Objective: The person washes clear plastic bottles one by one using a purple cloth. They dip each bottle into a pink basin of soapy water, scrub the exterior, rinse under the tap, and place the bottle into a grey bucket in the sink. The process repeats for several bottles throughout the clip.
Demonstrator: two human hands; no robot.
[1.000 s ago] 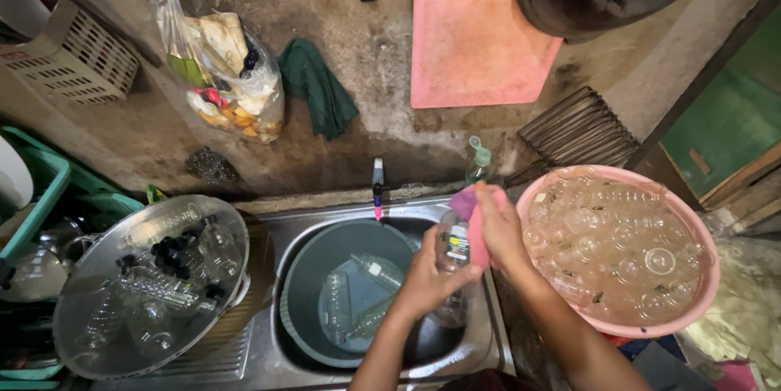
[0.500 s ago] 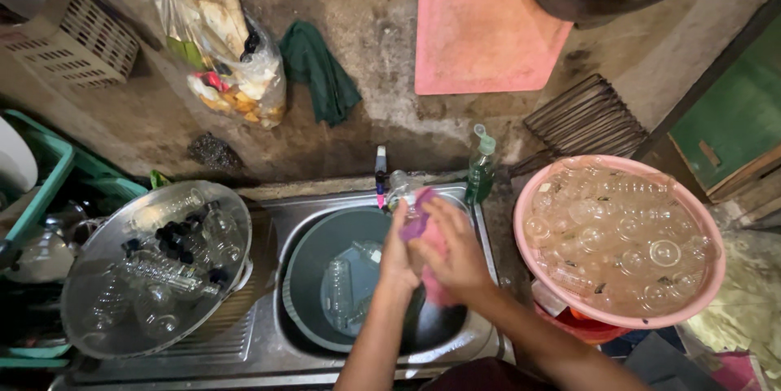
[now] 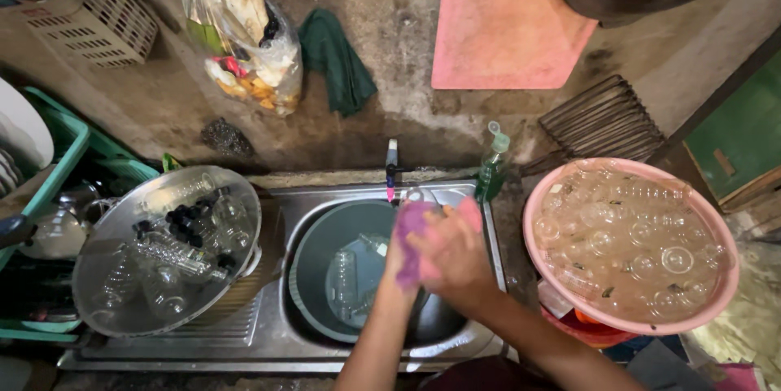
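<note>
Both hands, left (image 3: 404,257) and right (image 3: 455,254), clamped together on a purple sponge (image 3: 409,232) over our sink's dark basin (image 3: 321,265). Silver tray (image 3: 163,249) at sink's left edge holds glassware, looks washed; pink tub (image 3: 630,244) right seems pending.

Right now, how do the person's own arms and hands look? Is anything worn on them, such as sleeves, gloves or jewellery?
Both forearms are bare, with no sleeves in view. The left hand and the right hand wear no gloves. I see no watch, bracelet or ring, though the fingers are partly hidden. At the bottom edge, dark maroon clothing shows between the arms.
</note>
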